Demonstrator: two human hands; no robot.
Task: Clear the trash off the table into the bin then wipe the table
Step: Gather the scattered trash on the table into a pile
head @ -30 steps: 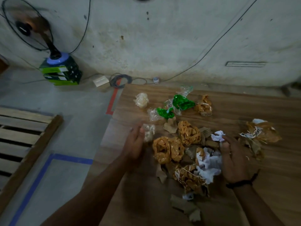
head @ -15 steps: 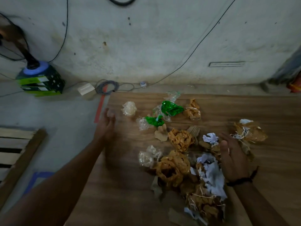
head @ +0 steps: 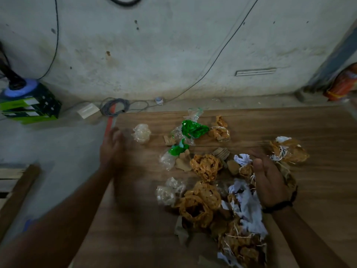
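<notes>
Far out beyond the left hand, on the floor by the wall, a green box [head: 29,108] carries white label patches; their print is too small to read. A blue-topped stand [head: 18,89] sits on it. Nearer the left forearm lies a wooden pallet [head: 17,186]. Just ahead of the left fingertips, on the floor, are a white block [head: 87,111], a coiled grey cable [head: 114,107] and a strip of red tape [head: 109,123].

The left hand [head: 114,149] is blurred. It hangs over the left edge of the table [head: 318,190] with fingers stretched out and nothing in them. Just beside its fingertips, to the right, sits a clear plastic ball [head: 141,132].

Between the two hands the trash is spread on the wood. A green wrapper [head: 194,129] lies furthest from the person, an orange tape wad [head: 205,167] sits in the middle, and a clear wrapper [head: 170,190] lies nearer the left forearm. Torn white paper [head: 249,206] is heaped against the right palm. None of the wrappers shows legible print.

The right hand [head: 270,182] lies flat-fingered and wide, its palm turned toward the pile and touching it, gripping nothing. A black wristband [head: 280,204] circles the wrist. Just past its fingertips lies a brown wad with white strands [head: 289,149]. Far beyond it, by the wall, is an orange bag [head: 345,84], too blurred to read.
</notes>
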